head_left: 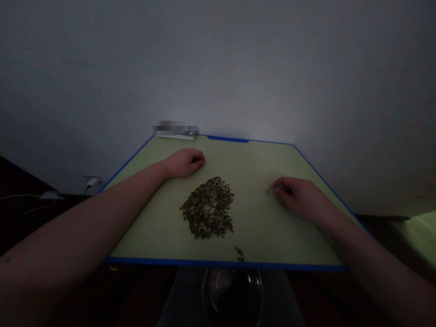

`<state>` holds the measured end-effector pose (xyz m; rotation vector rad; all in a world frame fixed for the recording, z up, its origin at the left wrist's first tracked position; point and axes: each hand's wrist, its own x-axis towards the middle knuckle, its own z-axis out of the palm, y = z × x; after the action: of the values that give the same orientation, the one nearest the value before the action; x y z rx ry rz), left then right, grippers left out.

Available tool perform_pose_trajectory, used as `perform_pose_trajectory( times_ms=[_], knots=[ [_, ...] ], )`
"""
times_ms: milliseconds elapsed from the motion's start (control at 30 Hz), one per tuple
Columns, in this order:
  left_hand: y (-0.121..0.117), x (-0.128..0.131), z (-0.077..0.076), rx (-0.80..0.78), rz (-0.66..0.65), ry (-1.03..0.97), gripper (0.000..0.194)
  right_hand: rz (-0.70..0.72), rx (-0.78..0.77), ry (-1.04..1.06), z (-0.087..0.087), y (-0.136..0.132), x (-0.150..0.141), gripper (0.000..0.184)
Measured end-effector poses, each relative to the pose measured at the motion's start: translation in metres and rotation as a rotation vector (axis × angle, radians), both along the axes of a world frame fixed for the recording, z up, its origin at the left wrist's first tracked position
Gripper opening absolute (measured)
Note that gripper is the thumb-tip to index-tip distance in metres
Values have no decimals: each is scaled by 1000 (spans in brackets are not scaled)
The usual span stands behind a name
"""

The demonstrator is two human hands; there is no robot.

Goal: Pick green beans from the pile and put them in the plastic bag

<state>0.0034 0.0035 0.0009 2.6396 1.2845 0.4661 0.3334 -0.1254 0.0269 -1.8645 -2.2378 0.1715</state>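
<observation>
My left hand [185,163] rests on the pale tabletop, its fingers curled loosely into a fist with nothing visible in it. Just in front of it lies a spread heap of small brown-green seeds or beans [208,209]. To the right of the heap, my right hand [297,195] is closed in a pinch. Between its fingertips is a small, thin, see-through thing [270,190], too dim and blurred to name. A few loose seeds [240,252] lie close to the near edge of the table.
The table [259,247] has a blue rim and stands against a grey wall [231,68]. At its far left corner is a white, partly blurred-out object [176,135]. Below the near edge, a clear round bowl [232,297] sits between the legs. A plug [91,182] with cables is at left.
</observation>
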Motion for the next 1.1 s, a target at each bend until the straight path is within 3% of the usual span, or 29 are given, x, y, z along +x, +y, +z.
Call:
perform_pose_trajectory(
  times_ms=[100, 267, 400, 833, 1100],
  knots=[
    [0, 0, 0, 3, -5, -1, 29, 100, -31, 66, 7, -7, -9, 25],
    [0, 1, 0, 3, -2, 1, 28, 472, -251, 139, 19, -24, -43, 22],
    [1, 0, -1, 2, 0, 2, 29, 584, -283, 93, 20, -24, -62, 21],
    [0, 0, -1, 1, 0, 1, 28, 552, -310, 144, 16, -29, -63, 21],
    [1, 0, -1, 0, -4, -8, 29, 421, -232, 142, 14, -39, -69, 22]
  ],
)
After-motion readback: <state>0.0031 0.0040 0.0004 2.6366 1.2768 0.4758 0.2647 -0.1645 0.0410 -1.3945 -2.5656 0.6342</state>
